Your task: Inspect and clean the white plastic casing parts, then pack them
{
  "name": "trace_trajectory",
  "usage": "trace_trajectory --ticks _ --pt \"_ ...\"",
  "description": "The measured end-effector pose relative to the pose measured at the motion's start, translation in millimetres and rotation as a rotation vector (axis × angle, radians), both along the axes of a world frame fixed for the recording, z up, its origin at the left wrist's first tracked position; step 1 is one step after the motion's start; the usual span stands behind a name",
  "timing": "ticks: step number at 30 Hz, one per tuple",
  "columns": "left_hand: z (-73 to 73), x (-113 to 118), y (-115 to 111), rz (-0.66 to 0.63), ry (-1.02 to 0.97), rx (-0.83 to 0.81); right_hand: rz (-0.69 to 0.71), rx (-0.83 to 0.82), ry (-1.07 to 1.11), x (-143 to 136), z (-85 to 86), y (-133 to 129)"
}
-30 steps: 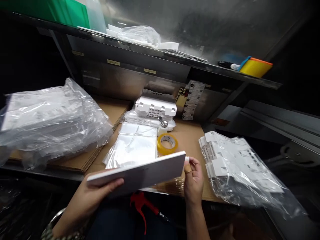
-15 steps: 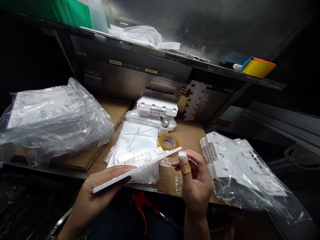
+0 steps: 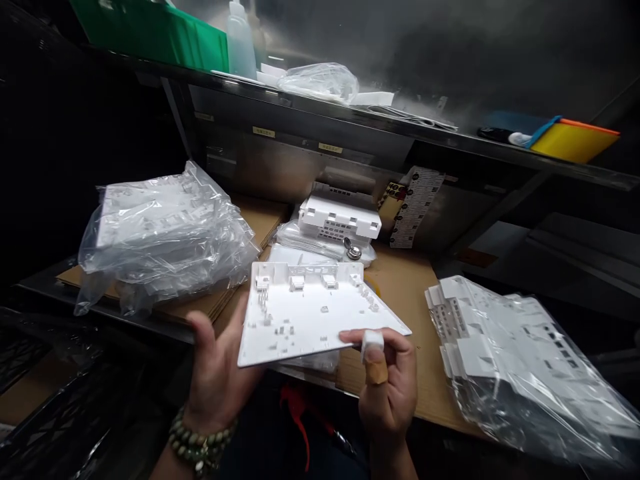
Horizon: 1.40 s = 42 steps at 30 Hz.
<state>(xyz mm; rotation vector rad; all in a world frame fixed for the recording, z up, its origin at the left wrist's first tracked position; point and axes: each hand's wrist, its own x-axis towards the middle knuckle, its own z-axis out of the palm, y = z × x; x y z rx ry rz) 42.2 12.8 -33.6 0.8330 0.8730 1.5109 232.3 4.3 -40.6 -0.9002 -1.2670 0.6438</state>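
Note:
A white plastic housing panel (image 3: 310,320) is held out over the bench, its inner side with small posts and clips facing up. My right hand (image 3: 387,383) grips its near right edge, index finger lying over the top. The right thumb wears a white wrap (image 3: 373,343) and a tan bandage (image 3: 377,372). My left hand (image 3: 220,373) is open at the panel's left edge, thumb spread and palm turned up; its fingertips are partly hidden behind the panel. Beneath the panel, the clear plastic bags (image 3: 305,257) and the yellow tape roll (image 3: 373,283) are mostly covered.
Bagged white parts (image 3: 170,227) stand on cardboard (image 3: 260,217) at left, with another bagged stack (image 3: 510,353) at right. Behind the panel are a white housing (image 3: 340,217) and a metal-lidded bottle (image 3: 353,251). A shelf (image 3: 300,103) crosses above. A red air gun (image 3: 300,417) hangs below the bench edge.
The panel has tipped from nearly edge-on to showing its inner face. My left hand has let go and spread open, while my right hand has taken hold of the near edge. The view has shifted.

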Motion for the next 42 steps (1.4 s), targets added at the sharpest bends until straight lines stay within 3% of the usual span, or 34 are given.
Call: trace_trajectory --ticks 3,6,9,13,16,26,30,32,35,38,42 --pt "6.7 -1.7 8.9 -0.097 -0.387 -0.294 0.105 -0.113 -0.014 -2.0 -5.4 -7.8" --pt "14.7 -3.3 14.7 -0.052 -0.622 -0.48 0.23 -0.236 -0.178 3.3 -1.3 -11.5" --pt "24.8 3.8 15.5 -0.002 -0.65 -0.461 0.252 -0.082 -0.412 0.7 12.7 -13.2" --pt "34.8 18.8 11.0 0.11 -0.631 -0.328 0.297 0.105 -0.49 -25.9 25.9 -18.1" --pt "35.6 22.1 7.0 0.131 -0.585 -0.271 0.298 0.147 -0.536 -39.8 23.3 -20.4" --pt "36.3 20.8 5.4 0.167 -0.589 -0.284 0.257 0.181 -0.531 -43.6 13.4 -25.4" --pt "33.0 4.4 4.2 0.148 -0.573 -0.357 0.171 0.089 -0.53 -19.9 8.0 -15.3" --pt "27.8 -10.9 1.9 0.088 -0.52 -0.368 -0.007 0.041 -0.489 3.6 5.6 -5.6" --pt "19.6 -30.3 -1.5 -0.004 -0.424 -0.257 -0.237 0.023 -0.451 34.4 3.6 6.2" --pt "14.1 -37.6 -3.2 0.029 -0.416 -0.172 -0.2 0.022 -0.487 47.6 1.2 10.9" --pt "3.5 -41.6 -4.8 0.114 -0.438 -0.196 -0.186 0.011 -0.557 52.0 -3.5 11.4"
